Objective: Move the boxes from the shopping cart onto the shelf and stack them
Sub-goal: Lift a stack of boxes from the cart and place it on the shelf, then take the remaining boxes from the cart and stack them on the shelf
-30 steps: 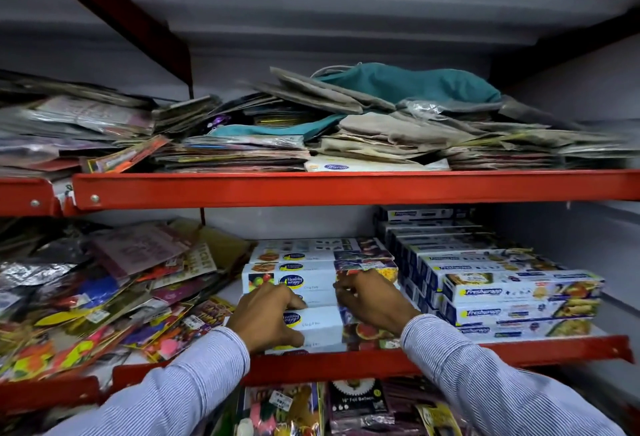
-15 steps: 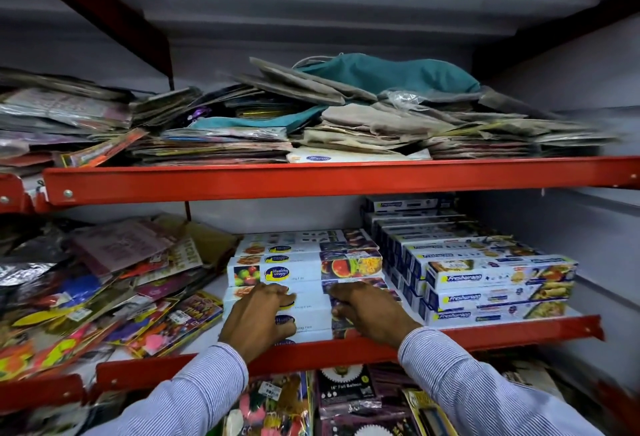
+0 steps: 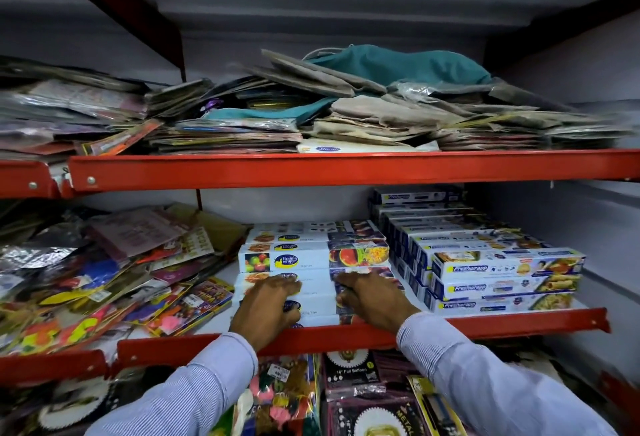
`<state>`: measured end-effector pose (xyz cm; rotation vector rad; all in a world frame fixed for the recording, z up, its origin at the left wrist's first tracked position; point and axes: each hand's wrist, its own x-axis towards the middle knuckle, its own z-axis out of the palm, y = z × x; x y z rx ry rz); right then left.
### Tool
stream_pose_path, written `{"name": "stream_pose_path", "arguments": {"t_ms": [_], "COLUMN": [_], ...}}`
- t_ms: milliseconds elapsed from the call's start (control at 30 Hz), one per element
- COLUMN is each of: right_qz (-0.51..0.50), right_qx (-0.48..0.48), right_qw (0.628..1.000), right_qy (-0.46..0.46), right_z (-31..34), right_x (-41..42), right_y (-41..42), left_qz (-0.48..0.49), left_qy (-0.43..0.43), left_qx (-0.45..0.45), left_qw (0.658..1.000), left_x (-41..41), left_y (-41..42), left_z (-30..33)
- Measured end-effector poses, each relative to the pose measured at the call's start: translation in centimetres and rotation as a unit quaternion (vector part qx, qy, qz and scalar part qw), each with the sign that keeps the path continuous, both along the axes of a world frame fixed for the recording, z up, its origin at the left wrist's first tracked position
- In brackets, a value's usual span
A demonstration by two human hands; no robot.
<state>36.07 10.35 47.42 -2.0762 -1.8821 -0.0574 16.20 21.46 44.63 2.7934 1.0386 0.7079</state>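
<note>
Long white foil-wrap boxes with fruit pictures (image 3: 313, 259) are stacked in steps on the middle shelf (image 3: 519, 324), several rows deep. My left hand (image 3: 266, 307) lies flat on the left part of the two front boxes (image 3: 317, 291), fingers spread over their top and front. My right hand (image 3: 372, 297) presses on the right part of the same front boxes. Both hands rest against them rather than wrap around them. The shopping cart is out of view.
A taller stack of blue-and-white wrap boxes (image 3: 502, 272) stands just right of my hands. Loose colourful packets (image 3: 104, 283) slope down on the left. The upper shelf (image 3: 346, 168) holds cloth bags and flat packets. Balloon packs (image 3: 349, 376) hang below.
My head has tilted up slightly, so the shelves sit lower in view. Both hands stay on the front boxes, which have slid a little further back against the stack.
</note>
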Motion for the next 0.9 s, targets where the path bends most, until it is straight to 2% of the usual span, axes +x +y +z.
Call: {"name": "stream_pose_path", "arguments": {"t_ms": [67,133,233,333,500,667,800,833,900], "right_qz": [-0.005,-0.011,0.0,-0.001,-0.024,-0.052,-0.049,-0.041,-0.037], "right_qx": [-0.018,-0.023,0.035,0.043,-0.003,-0.119,-0.247,-0.293,-0.355], "right_qw": [0.998,0.994,0.997,0.998,1.0,0.989,0.962,0.949,0.924], "right_qy": [-0.058,-0.107,-0.072,-0.044,0.001,0.074,0.104,0.112,0.133], "right_z": [-0.5,-1.7,-4.2,-7.8,-15.2,-24.7,-32.6,-37.2,-39.3], "right_x": [-0.5,-1.4,-3.7,-6.6,-9.6,-11.7,-13.5,-14.3,-15.0], "right_y": [-0.1,-1.1,-4.2,-8.1,-13.6,-17.7,-19.8,-19.9,-20.0], "left_qz": [0.029,0.052,0.041,-0.005,-0.016,0.006,0.005,0.007,0.014], "left_qy": [0.053,0.057,0.022,-0.007,-0.025,0.044,0.103,0.115,0.119], "left_qx": [0.049,0.104,0.156,0.15,0.041,-0.124,-0.238,-0.271,-0.292], "left_qw": [0.997,0.992,0.987,0.989,0.999,0.991,0.966,0.956,0.949], "left_x": [-0.3,-1.2,-3.4,-5.7,-9.9,-13.8,-16.2,-16.9,-17.4], "left_y": [-1.0,-2.5,-6.0,-9.4,-14.5,-18.7,-21.3,-21.7,-22.4], "left_z": [-0.5,-1.4,-2.8,-5.8,-13.2,-22.7,-29.0,-33.1,-34.6]}}
